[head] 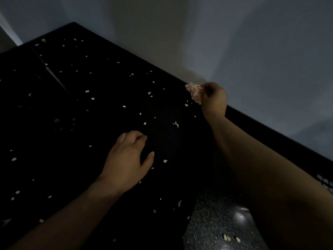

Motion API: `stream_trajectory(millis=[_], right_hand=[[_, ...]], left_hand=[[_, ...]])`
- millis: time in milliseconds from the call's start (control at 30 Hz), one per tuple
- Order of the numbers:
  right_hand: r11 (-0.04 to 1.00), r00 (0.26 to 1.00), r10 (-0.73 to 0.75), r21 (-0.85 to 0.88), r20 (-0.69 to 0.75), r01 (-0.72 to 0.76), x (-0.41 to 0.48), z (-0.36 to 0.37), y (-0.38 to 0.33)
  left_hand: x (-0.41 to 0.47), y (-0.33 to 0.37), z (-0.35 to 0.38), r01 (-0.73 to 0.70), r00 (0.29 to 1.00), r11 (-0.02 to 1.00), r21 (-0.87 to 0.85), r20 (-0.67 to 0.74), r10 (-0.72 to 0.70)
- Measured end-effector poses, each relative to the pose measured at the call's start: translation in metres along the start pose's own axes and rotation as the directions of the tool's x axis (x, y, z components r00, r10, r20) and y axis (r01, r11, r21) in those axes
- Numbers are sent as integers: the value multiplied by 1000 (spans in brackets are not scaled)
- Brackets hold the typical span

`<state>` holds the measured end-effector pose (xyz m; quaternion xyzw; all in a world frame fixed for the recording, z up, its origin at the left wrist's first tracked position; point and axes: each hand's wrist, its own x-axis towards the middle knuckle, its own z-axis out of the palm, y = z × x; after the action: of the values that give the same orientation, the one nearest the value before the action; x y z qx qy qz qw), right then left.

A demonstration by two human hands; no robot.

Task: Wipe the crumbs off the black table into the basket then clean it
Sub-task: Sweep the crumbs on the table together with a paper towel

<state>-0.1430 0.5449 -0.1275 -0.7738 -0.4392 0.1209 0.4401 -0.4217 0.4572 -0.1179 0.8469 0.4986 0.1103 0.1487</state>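
While at the black table (72, 105), right hand (213, 98), grip tight round leftward pink cloth (193, 92); left hand (126, 163) loose, empty.

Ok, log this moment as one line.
right hand: grips pink cloth at far edge of black table | left hand: on table, fingers loosely curled, holds nothing | crumbs: scattered across table
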Motion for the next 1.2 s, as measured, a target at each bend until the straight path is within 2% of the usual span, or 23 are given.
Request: stream_trajectory(millis=[100, 167, 267, 367, 433, 500, 600, 667, 733, 833, 933, 1000, 1100, 1200], right_hand=[[1000, 996, -15, 4, 82, 15, -10, 10, 10], [996, 984, -82, 49, 157, 75, -41, 2, 12], [972, 917, -235, 88, 323, 218, -108, -33, 7], [977, 875, -214, 104, 435, 188, -150, -68, 4], [985, 902, -139, 151, 409, 83, -144, -74, 0], [984, 954, -84, 177, 288, 33, -114, -66, -6], [993, 990, -101, 79, 98, 93, -52, -43, -16], [996, 997, 2, 85, 76, -8, -20, -26, -8], [999, 998, 50, -17, 42, -49, -7, -11, 4], [999, 991, -21, -37, 128, 26, -28, -3, 4], [970, 937, -237, 18, 258, 241, -89, -15, -8], [953, 906, -298, 33, 300, 302, -136, -33, -6], [971, 892, -237, 68, 385, 229, -189, -58, 1], [988, 870, -137, 125, 473, 88, -217, -79, -2]], left_hand=[[3, -4, 2, -12, 1000, 1000, -23, -13, 12], [2, -6, 0, -25, 1000, 999, -40, -13, 25], [0, -9, -3, -44, 999, 997, -59, 6, 45], [1, -10, -5, -40, 999, 997, -69, 25, 41], [1, -10, -6, -46, 998, 997, -67, 28, 48], [1, -10, -5, -56, 998, 997, -62, 28, 58], [0, -10, -3, -47, 999, 997, -59, 16, 48], [0, -9, -2, -36, 999, 998, -56, 17, 37], [0, -9, -2, -36, 999, 998, -48, 23, 37], [0, -9, -3, -36, 999, 999, -40, 28, 37], [0, -7, -5, -39, 999, 999, -29, 28, 40], [1, -7, -6, -36, 999, 999, -28, 29, 37], [2, -9, -8, -48, 998, 998, -38, 48, 50], [-5, -10, -14, -53, 994, 994, -93, 93, 61]])
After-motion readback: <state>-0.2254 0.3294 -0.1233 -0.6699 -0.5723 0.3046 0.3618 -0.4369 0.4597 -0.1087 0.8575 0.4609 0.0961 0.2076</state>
